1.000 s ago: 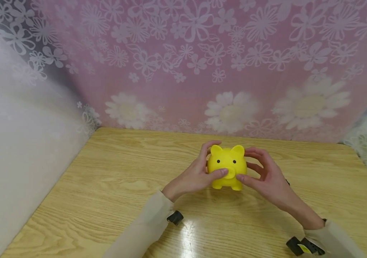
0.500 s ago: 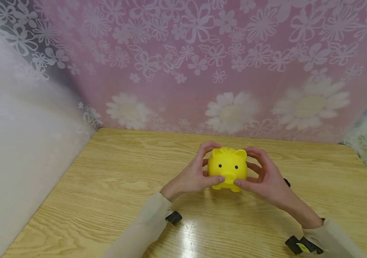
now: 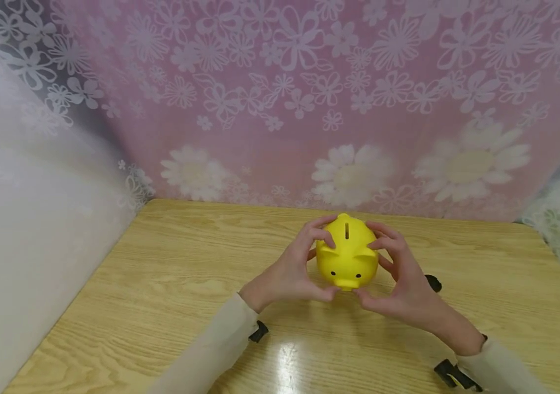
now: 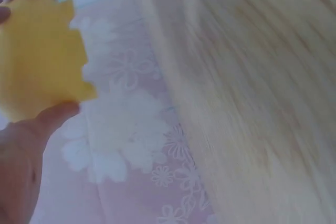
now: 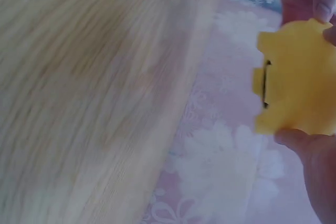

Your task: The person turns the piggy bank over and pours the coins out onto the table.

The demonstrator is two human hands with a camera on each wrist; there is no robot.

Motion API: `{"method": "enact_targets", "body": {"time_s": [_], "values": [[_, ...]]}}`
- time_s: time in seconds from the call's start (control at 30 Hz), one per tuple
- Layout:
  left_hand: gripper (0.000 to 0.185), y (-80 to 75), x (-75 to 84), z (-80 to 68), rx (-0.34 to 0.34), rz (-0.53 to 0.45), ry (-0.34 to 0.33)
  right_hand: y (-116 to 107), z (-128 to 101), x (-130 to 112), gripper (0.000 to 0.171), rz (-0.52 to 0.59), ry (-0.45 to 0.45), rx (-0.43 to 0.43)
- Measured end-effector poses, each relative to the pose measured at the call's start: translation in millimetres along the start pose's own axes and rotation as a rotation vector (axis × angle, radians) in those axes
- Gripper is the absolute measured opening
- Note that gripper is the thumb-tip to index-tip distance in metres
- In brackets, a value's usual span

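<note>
One piggy bank, snout toward camera

The yellow piggy bank is a smooth, rounded plastic pig with two small black dot eyes, a stubby snout and two pointed ears. It is tipped forward, snout toward six o'clock, so the dark coin slot on its back faces up (the slot runs twelve to six). It sits mid-table, slightly toward twelve o'clock.

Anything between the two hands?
Yes: the yellow piggy bank, gripped by left hand and right hand on either side. Head view shows it.
</note>
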State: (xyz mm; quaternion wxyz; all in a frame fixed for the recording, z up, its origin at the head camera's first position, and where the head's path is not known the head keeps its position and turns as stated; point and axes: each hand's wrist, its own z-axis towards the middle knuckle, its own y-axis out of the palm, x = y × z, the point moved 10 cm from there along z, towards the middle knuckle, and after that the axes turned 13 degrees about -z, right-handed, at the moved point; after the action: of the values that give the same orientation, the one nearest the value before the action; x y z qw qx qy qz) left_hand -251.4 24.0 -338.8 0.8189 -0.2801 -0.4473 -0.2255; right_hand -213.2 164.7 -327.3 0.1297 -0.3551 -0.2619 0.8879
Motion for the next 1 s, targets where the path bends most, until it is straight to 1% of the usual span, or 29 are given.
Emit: {"method": "enact_targets", "body": {"time_s": [0.03, 0.13, 0.2, 0.27, 0.33, 0.4, 0.47, 0.57, 0.63, 0.7, 0.77, 0.83, 0.93, 1.0], "values": [[0.072, 1.2, 5.9, -0.1, -0.01, 0.058, 0.053, -1.0, 0.3, -5.2, 0.071, -0.041, -0.066, 0.025], [0.07, 5.3, 19.5, -2.0, -0.034, 0.217, 0.204, -3.1, -0.2, -20.3, 0.062, -0.112, -0.277, 0.105], [0.069, 7.0, 25.0, -4.3, -0.037, 0.301, 0.278, -3.6, -0.3, -28.4, 0.057, -0.165, -0.369, 0.148], [0.069, 8.6, 28.7, -6.5, -0.038, 0.356, 0.335, -3.4, -0.4, -33.9, 0.053, -0.22, -0.422, 0.174], [0.069, 9.7, 31.4, -7.9, -0.037, 0.379, 0.377, -3.2, -0.3, -36.8, 0.052, -0.264, -0.44, 0.189], [0.069, 10.6, 33.1, -8.6, -0.037, 0.396, 0.403, -3.1, -0.6, -37.6, 0.051, -0.286, -0.44, 0.188], [0.069, 11.0, 33.2, -8.6, -0.037, 0.403, 0.411, -2.9, -1.1, -36.4, 0.051, -0.295, -0.434, 0.185], [0.071, 9.7, 29.6, -7.7, -0.034, 0.401, 0.384, -2.1, -1.4, -31.2, 0.054, -0.297, -0.406, 0.165], [0.072, 7.9, 24.9, -7.1, -0.031, 0.387, 0.346, -0.6, -1.4, -25.2, 0.057, -0.286, -0.368, 0.139], [0.072, 5.9, 18.8, -6.3, -0.027, 0.365, 0.298, 1.0, -1.1, -17.9, 0.061, -0.275, -0.309, 0.105], [0.072, 3.2, 11.0, -6.0, -0.021, 0.309, 0.227, 2.8, -0.5, -8.7, 0.064, -0.244, -0.219, 0.063], [0.073, -0.6, 1.9, -6.0, -0.004, 0.235, 0.137, 3.9, -0.5, 0.9, 0.069, -0.227, -0.112, 0.025], [0.079, -7.4, -11.6, -6.5, 0.052, 0.123, 0.001, 3.6, -0.9, 14.4, 0.082, -0.176, 0.062, -0.008], [0.082, -11.1, -19.2, -6.3, 0.093, 0.078, -0.072, 2.8, -0.6, 20.6, 0.089, -0.142, 0.157, -0.011]]}}
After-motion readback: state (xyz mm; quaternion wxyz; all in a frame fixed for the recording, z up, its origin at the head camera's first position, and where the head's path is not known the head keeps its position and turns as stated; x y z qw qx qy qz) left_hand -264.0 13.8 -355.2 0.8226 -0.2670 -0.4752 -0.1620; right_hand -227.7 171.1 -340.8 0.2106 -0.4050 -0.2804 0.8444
